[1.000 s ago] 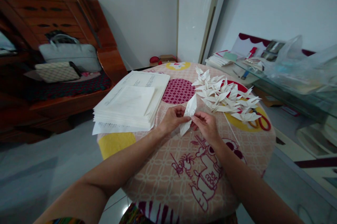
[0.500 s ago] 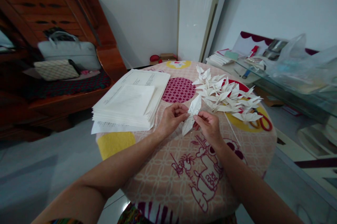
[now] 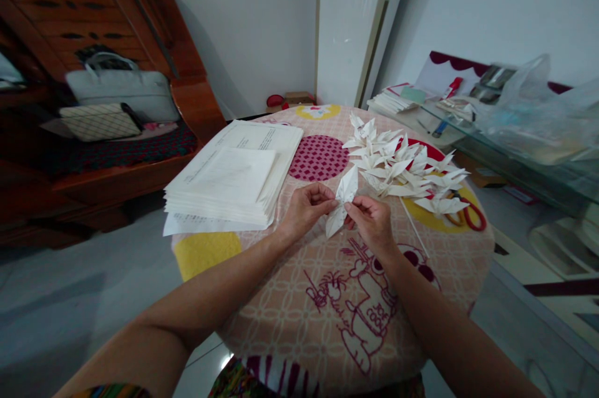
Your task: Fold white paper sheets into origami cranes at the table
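Between my two hands is a folded white paper piece, long and pointed at both ends, held just above the table. My left hand pinches its left side at the middle between thumb and fingers. From the other side, my right hand grips the middle with the thumb on top. The fingers partly cover the paper's centre. Beyond my right hand lies a pile of similar folded paper pieces with pointed tips. A stack of paper sheets lies to the left, with smaller sheets on top.
The round table wears a patterned cloth. Scissors with red-orange handles lie at its right edge, and a thin white stick by the pile. A glass shelf with plastic bags stands right; a wooden bench with bags stands left.
Both hands keep their grip on the folded paper and have barely moved. The view has shifted very slightly.
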The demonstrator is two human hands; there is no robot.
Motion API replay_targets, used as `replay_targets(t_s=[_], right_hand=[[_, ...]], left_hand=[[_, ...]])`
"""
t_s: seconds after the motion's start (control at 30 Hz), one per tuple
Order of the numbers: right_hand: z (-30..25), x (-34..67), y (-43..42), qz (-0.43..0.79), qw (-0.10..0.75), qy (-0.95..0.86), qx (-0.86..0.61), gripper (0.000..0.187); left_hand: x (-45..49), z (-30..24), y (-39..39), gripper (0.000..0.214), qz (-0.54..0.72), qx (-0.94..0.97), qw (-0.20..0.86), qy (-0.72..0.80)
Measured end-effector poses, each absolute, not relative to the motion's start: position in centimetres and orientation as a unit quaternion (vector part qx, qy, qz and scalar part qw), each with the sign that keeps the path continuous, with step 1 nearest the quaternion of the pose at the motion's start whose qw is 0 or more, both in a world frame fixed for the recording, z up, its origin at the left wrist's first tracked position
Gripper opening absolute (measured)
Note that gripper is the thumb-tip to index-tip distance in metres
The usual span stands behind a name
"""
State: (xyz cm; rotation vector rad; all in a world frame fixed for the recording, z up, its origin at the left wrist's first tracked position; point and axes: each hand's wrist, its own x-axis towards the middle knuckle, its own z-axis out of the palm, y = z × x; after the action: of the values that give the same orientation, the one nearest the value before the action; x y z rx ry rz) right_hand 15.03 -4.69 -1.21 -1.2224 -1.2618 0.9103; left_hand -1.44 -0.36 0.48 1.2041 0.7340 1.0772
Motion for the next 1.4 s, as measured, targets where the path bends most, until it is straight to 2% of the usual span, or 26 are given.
replay_targets(t_s=[0.23, 0.33, 0.4, 0.57, 0.67, 1.0, 1.1, 1.23, 1.4], right_hand=[[-1.4, 15.1, -4.6, 0.378, 0.55, -0.535, -0.518, 0.025], [-1.4, 15.1, -4.6, 0.367, 0.552, -0.537, -0.522, 0.024], [-1.4, 15.0, -4.7, 0.351, 0.548, -0.543, -0.53, 0.023], [-1.0, 14.6, -4.9, 0.282, 0.539, -0.576, -0.546, 0.02], [-0.7, 14.4, -5.0, 0.245, 0.536, -0.594, -0.548, 0.02], [0.3, 13.8, -5.6, 0.185, 0.542, -0.611, -0.547, 0.023], [0.5, 13.9, -6.0, 0.219, 0.534, -0.618, -0.534, 0.023], [0.7, 14.3, -6.3, 0.254, 0.525, -0.627, -0.517, 0.031], [0.7, 14.4, -6.4, 0.255, 0.523, -0.63, -0.514, 0.031]], left_hand=[[-1.4, 0.2, -0.2, 0.033, 0.471, 0.5, 0.656, 0.311], [-1.4, 0.2, -0.2, 0.029, 0.463, 0.53, 0.634, 0.32], [-1.5, 0.3, -0.3, 0.025, 0.462, 0.576, 0.583, 0.338], [-1.7, 0.8, -0.8, 0.015, 0.47, 0.697, 0.377, 0.388], [-1.6, 0.9, -1.2, 0.012, 0.458, 0.716, 0.34, 0.403], [-0.9, 1.5, -2.0, 0.01, 0.472, 0.692, 0.365, 0.407], [-1.2, 1.5, -1.5, 0.014, 0.466, 0.665, 0.426, 0.398], [-1.6, 1.4, -0.9, 0.024, 0.453, 0.608, 0.547, 0.354], [-1.7, 1.4, -0.7, 0.026, 0.45, 0.596, 0.571, 0.34]])
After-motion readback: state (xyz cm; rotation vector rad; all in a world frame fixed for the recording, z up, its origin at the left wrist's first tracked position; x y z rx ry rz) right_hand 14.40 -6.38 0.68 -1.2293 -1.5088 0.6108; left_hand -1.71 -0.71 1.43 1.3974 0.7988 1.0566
